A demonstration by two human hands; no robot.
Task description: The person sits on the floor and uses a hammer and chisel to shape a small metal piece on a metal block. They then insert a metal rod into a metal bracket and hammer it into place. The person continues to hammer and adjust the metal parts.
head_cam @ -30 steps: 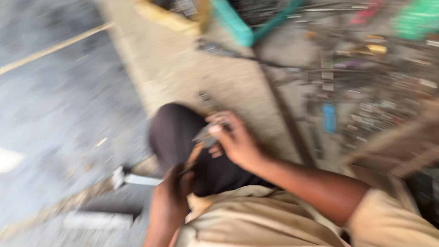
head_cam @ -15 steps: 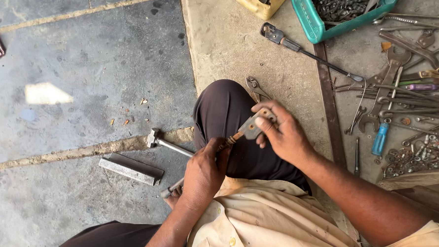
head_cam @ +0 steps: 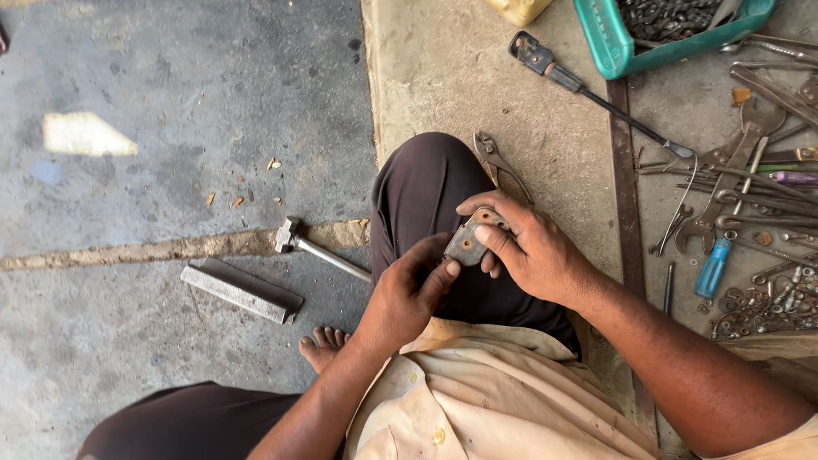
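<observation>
Only the head view here, looking straight down at someone sitting on a concrete floor (head_cam: pixel 146 103). Both hands meet over the raised knee, roughly dead centre. The right hand (head_cam: pixel 534 247) has its fingers curled shut around a small flat metal plate (head_cam: pixel 469 241), worn and rusty-looking with a hole or two in it; the fingers cover its far edge, so the full shape is hard to make out. The left hand (head_cam: pixel 407 290) comes in from 7 o'clock, its fingers closed, thumb pressed against the plate's lower corner. Whether it's pinching something small there is hidden by the thumb.

Just past the knee at 12 o'clock lie pliers (head_cam: pixel 498 162), half hidden behind the right hand. At 9 o'clock a small hammer (head_cam: pixel 313 248) rests on the floor, its handle end going under the leg, next to a flat steel bar (head_cam: pixel 242 291). At 2 o'clock a teal basket (head_cam: pixel 602 28) of dark metal bits is cut off by the top edge. At 3 o'clock there's a tangle of spanners (head_cam: pixel 757 187), too jumbled to count.
</observation>
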